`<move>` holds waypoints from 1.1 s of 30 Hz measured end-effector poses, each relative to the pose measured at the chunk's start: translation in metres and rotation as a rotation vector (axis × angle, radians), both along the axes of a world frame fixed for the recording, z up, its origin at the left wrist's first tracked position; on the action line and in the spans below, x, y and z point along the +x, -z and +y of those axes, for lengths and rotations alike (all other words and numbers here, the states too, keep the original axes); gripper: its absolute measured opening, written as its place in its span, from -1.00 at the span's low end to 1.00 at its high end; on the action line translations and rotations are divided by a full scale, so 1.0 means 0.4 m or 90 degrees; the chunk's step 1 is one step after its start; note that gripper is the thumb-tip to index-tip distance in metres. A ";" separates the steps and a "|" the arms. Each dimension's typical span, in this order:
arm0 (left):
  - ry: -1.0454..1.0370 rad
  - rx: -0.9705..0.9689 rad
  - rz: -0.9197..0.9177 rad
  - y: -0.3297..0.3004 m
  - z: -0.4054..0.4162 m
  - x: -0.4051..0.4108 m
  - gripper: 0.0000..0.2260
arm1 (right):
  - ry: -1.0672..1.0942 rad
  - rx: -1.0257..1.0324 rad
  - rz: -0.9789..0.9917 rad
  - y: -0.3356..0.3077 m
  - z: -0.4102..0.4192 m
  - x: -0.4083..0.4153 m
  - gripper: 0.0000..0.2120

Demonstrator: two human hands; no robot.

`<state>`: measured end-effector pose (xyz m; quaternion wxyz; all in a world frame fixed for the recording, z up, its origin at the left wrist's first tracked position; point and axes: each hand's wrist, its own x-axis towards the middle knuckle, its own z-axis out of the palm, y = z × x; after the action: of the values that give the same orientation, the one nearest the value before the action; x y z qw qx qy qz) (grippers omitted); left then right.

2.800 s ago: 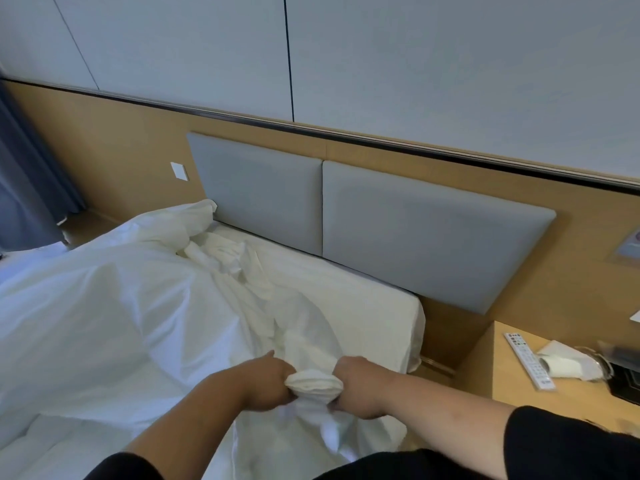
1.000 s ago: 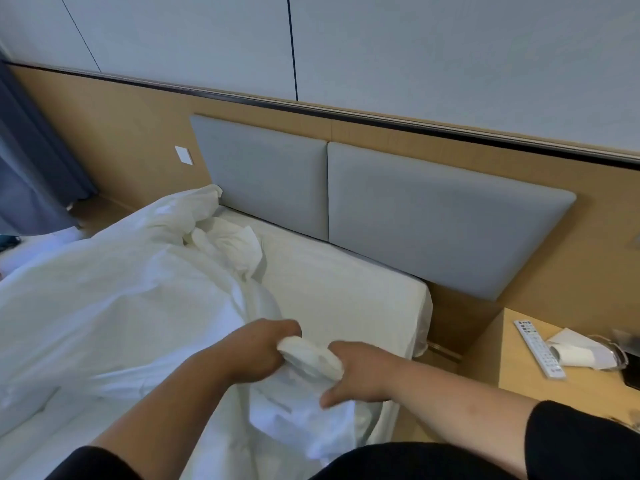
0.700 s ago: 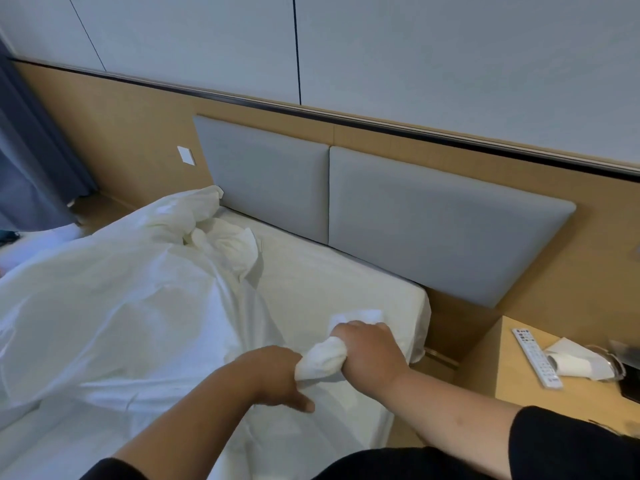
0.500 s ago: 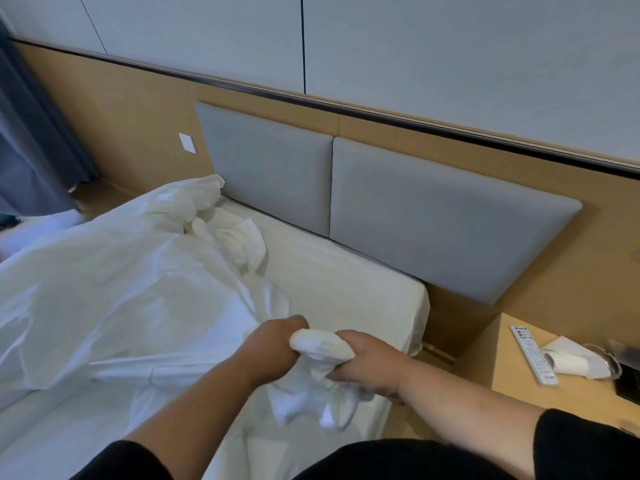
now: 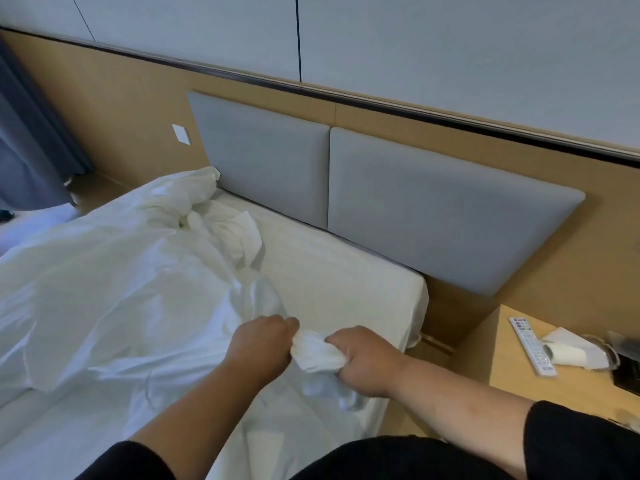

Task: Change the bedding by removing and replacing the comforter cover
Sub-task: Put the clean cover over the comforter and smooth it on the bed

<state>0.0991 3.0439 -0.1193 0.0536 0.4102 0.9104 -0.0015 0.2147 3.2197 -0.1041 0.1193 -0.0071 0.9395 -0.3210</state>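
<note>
Both hands, left and right, clench one bunched corner of the cover near the bed's head end; the rest lies heaped leftward. They seem to be working this corner; next needs a steady pull.

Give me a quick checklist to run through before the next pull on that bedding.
1. Left hand grips the bunched white cover: ok.
2. Right hand grips the same bunch: ok.
3. Rest of the cover lies loose on the bed: ok.
4. Mattress near the headboard is bare: ok.
5. Remote on the bedside table lies apart from the cloth: ok.
6. Comforter fully out of the cover: cannot tell.
</note>
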 end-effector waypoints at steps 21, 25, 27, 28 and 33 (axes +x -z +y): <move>-0.200 0.208 -0.086 -0.096 -0.095 -0.046 -0.83 | 0.036 0.123 -0.266 -0.043 0.032 0.003 -0.17; -0.099 0.118 -0.046 -0.192 -0.052 0.018 -0.79 | 0.086 -0.195 -0.077 -0.059 -0.111 -0.032 0.03; -0.102 0.104 -0.041 -0.216 -0.053 0.028 -0.72 | 0.131 -0.346 0.002 -0.052 -0.136 -0.052 -0.37; -0.108 0.104 -0.040 -0.224 -0.060 0.030 -0.74 | 0.141 -0.350 0.037 -0.056 -0.134 -0.055 -0.58; -0.108 0.001 -0.068 -0.158 -0.137 0.025 -0.60 | 0.000 -0.146 -0.164 -0.073 -0.045 -0.036 -0.81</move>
<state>0.1090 2.9893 -0.0562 0.1016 0.3313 0.9377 0.0255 0.2004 3.2017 -0.0748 0.2374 0.0203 0.8737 -0.4242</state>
